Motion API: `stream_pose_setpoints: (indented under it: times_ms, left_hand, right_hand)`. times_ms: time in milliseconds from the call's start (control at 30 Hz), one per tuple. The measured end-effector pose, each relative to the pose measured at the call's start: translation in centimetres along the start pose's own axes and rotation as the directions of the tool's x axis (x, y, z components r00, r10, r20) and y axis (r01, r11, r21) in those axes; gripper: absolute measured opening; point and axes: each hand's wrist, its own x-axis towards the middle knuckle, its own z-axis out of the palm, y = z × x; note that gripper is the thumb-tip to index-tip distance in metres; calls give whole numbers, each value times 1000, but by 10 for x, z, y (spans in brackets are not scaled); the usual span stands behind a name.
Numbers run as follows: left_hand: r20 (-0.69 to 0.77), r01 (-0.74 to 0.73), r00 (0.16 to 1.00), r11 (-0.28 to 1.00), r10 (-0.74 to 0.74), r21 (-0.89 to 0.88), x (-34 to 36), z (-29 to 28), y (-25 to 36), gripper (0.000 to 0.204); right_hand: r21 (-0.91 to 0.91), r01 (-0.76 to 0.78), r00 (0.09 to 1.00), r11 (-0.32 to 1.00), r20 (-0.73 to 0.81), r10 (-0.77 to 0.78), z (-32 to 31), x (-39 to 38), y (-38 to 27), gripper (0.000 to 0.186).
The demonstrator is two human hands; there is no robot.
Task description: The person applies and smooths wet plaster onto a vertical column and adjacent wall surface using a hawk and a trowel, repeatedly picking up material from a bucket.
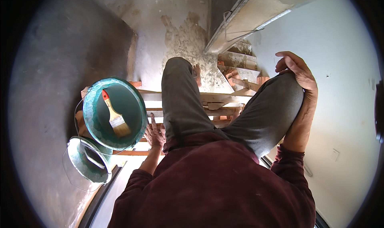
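My left hand (156, 132) rests with spread fingers on the wooden slats (148, 110) beside my left thigh, just right of a large green bucket (136, 124). A paintbrush (113, 116) with a red-tipped handle lies in that bucket. Below it at the left, a smaller bucket (76, 158) holds a pale tool (94, 160) that I cannot make out fully. My right hand (294, 68) lies over my right knee, its fingers loosely bent and apart, holding nothing. My legs are bent, with bare feet partly showing.
A dark plastered wall (48, 88) runs along the left and a pale wall (340, 88) along the right. Beyond my knees lie a mortar-stained floor (180, 32) and rough steps (236, 60) with brick pieces and boards. A board-like beam (240, 24) with wire juts in overhead.
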Motion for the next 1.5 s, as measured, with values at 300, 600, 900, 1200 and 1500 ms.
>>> stream_pose_setpoints:
  times_ms: [300, 600, 900, 1200, 1500]
  left_hand:
    - [209, 144, 974, 954, -90, -263, -12, -3, 3, 79]
    - [297, 161, 954, 915, -48, -370, -49, -13, -13, 68]
    - [358, 197, 933, 884, -36, -425, -70, -10, -22, 58]
    - [386, 197, 923, 869, -8, -453, -90, -17, -25, 48]
    - [391, 231, 920, 849, -31, -475, -93, -9, -13, 40]
  right_hand:
    - [193, -47, 931, 980, -346, 113, 77, -16, 49, 54]
    - [232, -94, 691, 968, -685, 231, 138, -52, 53, 46]
    - [260, -53, 666, 964, -710, 228, 139, -50, 27, 44]
    - [279, 6, 678, 960, -707, 201, 136, -7, 5, 41]
    - [244, -475, 723, 845, -439, 533, 149, 15, 139, 41]
